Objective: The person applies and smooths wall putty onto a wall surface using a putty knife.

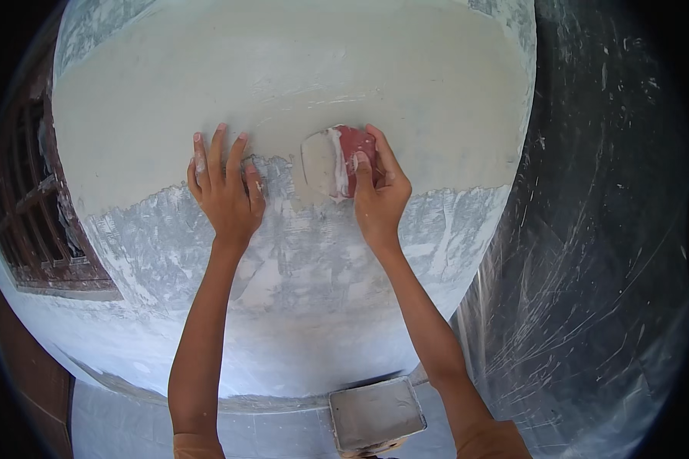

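My right hand grips the red handle of a putty scraper, thumb on the near face and fingers curled over its right edge. The scraper lies against the wall, its left part coated in pale putty, with a thick white ridge of putty beside the red. To its left, my left hand is spread on the wall with nothing in it, fingers pointing up and smeared with putty. Both hands are at the lower border of a smooth beige putty coat. Below that border, the wall shows patchy grey and white.
A rectangular tray smeared with grey putty stands low, near the foot of the wall. At left is a brown window frame with bars. Dark plastic sheeting, streaked and splashed, hangs along the right side.
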A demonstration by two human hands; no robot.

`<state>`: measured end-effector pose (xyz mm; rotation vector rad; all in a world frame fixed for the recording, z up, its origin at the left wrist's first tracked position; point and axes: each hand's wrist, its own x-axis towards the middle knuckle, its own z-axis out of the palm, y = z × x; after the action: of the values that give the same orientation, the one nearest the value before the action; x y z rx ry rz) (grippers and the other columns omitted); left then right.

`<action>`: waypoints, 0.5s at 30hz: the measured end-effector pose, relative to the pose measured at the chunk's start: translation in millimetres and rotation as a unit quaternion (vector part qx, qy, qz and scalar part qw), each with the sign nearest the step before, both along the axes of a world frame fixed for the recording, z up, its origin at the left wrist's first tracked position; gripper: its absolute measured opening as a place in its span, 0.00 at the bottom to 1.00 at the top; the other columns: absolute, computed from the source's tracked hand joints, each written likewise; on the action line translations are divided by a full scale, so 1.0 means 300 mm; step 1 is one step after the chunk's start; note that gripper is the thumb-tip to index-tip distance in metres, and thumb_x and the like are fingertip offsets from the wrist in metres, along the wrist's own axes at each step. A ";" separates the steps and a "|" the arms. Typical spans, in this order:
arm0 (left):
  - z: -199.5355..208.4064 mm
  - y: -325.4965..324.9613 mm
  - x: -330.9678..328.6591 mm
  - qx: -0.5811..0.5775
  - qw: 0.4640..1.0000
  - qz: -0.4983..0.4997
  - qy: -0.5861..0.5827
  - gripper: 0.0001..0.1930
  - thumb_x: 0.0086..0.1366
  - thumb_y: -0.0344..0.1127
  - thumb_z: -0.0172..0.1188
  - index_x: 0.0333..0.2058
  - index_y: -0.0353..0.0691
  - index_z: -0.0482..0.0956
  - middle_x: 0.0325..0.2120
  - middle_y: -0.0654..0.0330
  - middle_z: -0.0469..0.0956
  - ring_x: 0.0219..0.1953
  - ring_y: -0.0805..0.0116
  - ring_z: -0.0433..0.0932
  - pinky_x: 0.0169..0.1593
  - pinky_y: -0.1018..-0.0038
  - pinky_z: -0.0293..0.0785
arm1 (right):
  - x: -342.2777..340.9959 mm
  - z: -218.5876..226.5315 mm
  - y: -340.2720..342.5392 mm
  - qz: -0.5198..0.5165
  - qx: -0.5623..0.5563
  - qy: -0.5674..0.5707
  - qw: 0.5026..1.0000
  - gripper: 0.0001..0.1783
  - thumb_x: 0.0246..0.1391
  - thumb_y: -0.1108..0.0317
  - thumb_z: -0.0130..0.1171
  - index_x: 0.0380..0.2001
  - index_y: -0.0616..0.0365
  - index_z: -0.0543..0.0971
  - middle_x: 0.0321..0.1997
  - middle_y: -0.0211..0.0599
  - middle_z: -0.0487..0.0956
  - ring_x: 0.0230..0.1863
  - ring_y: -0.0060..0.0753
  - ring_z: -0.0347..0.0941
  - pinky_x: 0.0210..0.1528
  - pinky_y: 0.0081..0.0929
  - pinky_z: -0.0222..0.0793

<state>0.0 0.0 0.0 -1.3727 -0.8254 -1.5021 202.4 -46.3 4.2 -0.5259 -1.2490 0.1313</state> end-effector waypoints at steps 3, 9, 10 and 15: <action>-0.007 -0.011 -0.006 -0.007 1.000 0.024 0.008 0.20 0.69 0.39 0.45 0.58 0.47 0.70 0.64 0.59 0.63 0.70 0.53 0.52 0.67 0.54 0.43 | 0.102 0.015 -0.036 -0.033 0.042 0.127 0.990 0.21 0.63 0.76 0.50 0.59 0.63 0.70 0.51 0.42 0.78 0.49 0.26 0.75 0.51 0.22 0.71; -0.002 -0.010 0.016 0.000 1.000 0.012 0.010 0.20 0.69 0.38 0.45 0.57 0.47 0.70 0.63 0.58 0.64 0.69 0.53 0.53 0.67 0.54 0.43 | -0.035 0.042 -0.034 0.010 0.038 -0.021 0.999 0.20 0.61 0.76 0.52 0.57 0.65 0.73 0.47 0.41 0.80 0.46 0.20 0.73 0.48 0.19 0.69; -0.001 -0.009 0.021 -0.001 1.000 0.011 0.011 0.20 0.69 0.38 0.45 0.57 0.47 0.70 0.63 0.58 0.64 0.69 0.53 0.53 0.67 0.54 0.43 | -0.036 0.048 -0.029 -0.010 0.038 -0.033 0.999 0.20 0.61 0.77 0.52 0.57 0.65 0.73 0.46 0.41 0.80 0.46 0.20 0.73 0.48 0.19 0.69; -0.010 -0.011 0.011 -0.003 0.999 0.024 0.022 0.20 0.68 0.37 0.45 0.58 0.46 0.69 0.64 0.58 0.63 0.69 0.52 0.53 0.66 0.54 0.43 | 0.105 0.082 -0.068 -0.026 0.044 0.134 0.990 0.20 0.61 0.79 0.49 0.57 0.65 0.72 0.48 0.43 0.79 0.48 0.29 0.77 0.52 0.29 0.74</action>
<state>3.4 -3.4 -2.9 -1.3758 -0.8298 -1.4290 233.8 -66.7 28.8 -0.4471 -0.9732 0.0986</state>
